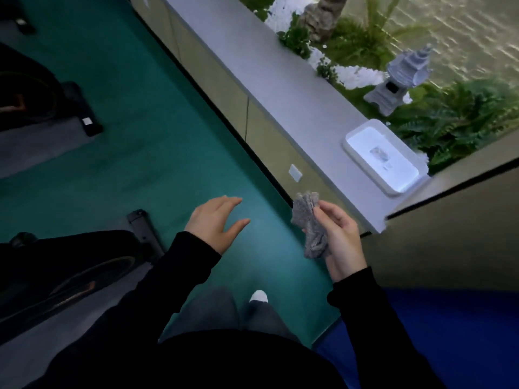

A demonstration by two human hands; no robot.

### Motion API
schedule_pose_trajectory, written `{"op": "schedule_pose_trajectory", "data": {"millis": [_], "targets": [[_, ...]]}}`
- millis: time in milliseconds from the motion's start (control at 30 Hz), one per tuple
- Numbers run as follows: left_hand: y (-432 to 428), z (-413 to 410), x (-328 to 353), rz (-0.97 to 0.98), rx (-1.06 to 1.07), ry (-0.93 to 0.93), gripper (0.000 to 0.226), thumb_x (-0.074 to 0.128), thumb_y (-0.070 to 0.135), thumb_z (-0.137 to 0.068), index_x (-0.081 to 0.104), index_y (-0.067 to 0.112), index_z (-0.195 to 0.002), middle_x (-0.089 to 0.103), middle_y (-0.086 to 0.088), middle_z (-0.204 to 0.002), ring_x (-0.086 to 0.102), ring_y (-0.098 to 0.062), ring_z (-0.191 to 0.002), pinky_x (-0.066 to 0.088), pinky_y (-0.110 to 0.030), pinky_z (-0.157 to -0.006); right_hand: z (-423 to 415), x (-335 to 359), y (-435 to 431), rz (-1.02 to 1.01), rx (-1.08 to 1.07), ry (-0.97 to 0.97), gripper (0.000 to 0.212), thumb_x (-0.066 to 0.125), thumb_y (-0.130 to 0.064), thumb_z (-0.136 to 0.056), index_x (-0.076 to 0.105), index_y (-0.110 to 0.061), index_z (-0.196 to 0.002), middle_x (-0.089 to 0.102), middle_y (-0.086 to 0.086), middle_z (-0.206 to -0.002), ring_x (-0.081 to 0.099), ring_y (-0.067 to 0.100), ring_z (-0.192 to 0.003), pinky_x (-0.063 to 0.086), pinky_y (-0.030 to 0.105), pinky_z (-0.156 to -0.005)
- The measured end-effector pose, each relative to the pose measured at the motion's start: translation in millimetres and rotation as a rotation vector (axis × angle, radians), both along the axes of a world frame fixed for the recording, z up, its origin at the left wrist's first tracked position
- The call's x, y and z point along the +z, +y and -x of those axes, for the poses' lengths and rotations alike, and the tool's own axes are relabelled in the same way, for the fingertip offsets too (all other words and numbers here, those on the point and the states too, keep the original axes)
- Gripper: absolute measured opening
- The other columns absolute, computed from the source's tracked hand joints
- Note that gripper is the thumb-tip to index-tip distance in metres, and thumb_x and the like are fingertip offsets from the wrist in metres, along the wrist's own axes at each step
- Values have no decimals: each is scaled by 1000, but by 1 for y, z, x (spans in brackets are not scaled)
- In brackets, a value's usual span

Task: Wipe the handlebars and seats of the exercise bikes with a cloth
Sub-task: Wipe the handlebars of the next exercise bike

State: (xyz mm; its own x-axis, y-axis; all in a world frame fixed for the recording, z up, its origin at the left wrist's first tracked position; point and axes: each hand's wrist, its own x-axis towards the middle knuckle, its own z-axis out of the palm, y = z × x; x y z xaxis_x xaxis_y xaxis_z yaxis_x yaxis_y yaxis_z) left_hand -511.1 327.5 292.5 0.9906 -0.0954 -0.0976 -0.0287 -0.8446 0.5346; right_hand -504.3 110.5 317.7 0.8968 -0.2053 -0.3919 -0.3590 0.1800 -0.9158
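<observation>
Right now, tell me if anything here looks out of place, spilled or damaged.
Nothing stands out. The grey cloth is bunched in the right hand, the left hand is open and empty, the white tray lies flat on the ledge, and no spill shows on the green floor.

Speckled grey cloth point(309, 224), teal floor point(134, 113), white tray point(384, 157), black sleeves point(185, 265), perhaps black bikes point(56, 262).

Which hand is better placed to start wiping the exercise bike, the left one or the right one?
Probably the right hand: its fingers grip the grey cloth. The left hand is open and empty, though nearer the exercise bike.
</observation>
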Motion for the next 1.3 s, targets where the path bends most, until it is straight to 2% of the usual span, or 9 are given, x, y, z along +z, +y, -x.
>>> {"op": "schedule_pose_trajectory", "data": {"millis": [67, 167, 333, 500, 633, 767, 900, 1167, 1300], "targets": [[0, -12, 1, -27, 34, -2, 45, 62, 31, -89, 58, 5, -125, 56, -11, -131, 47, -25, -128, 34, -36, -106, -24, -4, -4, 3, 52, 4, 13, 60, -5, -91, 66, -9, -101, 68, 10, -102, 65, 16, -89, 53, 30, -81], [10, -30, -2, -58, 113, 30, 46, 61, 35, -89, 58, 7, -126, 53, -9, -135, 45, -23, -130, 33, -37, -108, -64, -9, 6, -14, 132, 28, 17, 60, -5, -90, 66, -7, -106, 69, 13, -109, 64, 24, -102, 51, 37, -90], [42, -72, -17, -100, 258, 91, 48, 57, 40, -90, 56, 12, -129, 50, -4, -139, 42, -19, -132, 30, -33, -109, -138, -19, 49, -53, 301, 21, 12, 60, -4, -91, 67, -11, -98, 73, -5, -90, 66, 15, -91, 52, 30, -84], [81, -143, -32, -105, 327, 113, 50, 55, 41, -91, 52, 13, -132, 50, -3, -139, 41, -19, -132, 27, -32, -107, -219, -21, 103, -2, 397, -40, 14, 62, -5, -90, 68, -17, -92, 73, -10, -82, 66, 6, -85, 52, 18, -75], [115, -206, -27, -109, 342, 124, 52, 50, 44, -93, 48, 16, -136, 50, -2, -139, 42, -18, -131, 29, -31, -107, -280, -12, 140, 20, 460, -50, 14, 63, -7, -89, 69, -19, -91, 73, -7, -88, 66, 12, -92, 52, 24, -82], [146, -251, -18, -128, 367, 131, 51, 48, 45, -93, 47, 17, -136, 50, -1, -138, 42, -18, -130, 28, -32, -107, -332, -2, 172, 42, 505, -89, 14, 63, -6, -89, 69, -19, -91, 72, -6, -87, 66, 10, -88, 51, 25, -82], [169, -275, -14, -102, 471, 123, 51, 50, 44, -93, 49, 16, -135, 53, -3, -136, 45, -19, -128, 29, -32, -106, -379, 2, 205, 39, 586, -82, 16, 62, -5, -89, 68, -20, -91, 71, -5, -88, 65, 11, -88, 51, 26, -82], [205, -334, -22, -106, 737, 178, 52, 46, 47, -94, 44, 19, -138, 49, 0, -139, 40, -15, -132, 26, -27, -107, -487, -5, 276, 21, 860, -58, 12, 63, -7, -89, 68, -16, -94, 69, 5, -101, 62, 20, -101, 47, 37, -95], [217, -378, -17, -111, 860, 149, 53, 44, 48, -94, 42, 20, -139, 48, 2, -140, 39, -14, -132, 25, -26, -107, -543, -1, 312, 3, 1011, -85, 12, 63, -8, -90, 69, -17, -94, 70, 2, -99, 63, 15, -98, 49, 32, -93]]}}
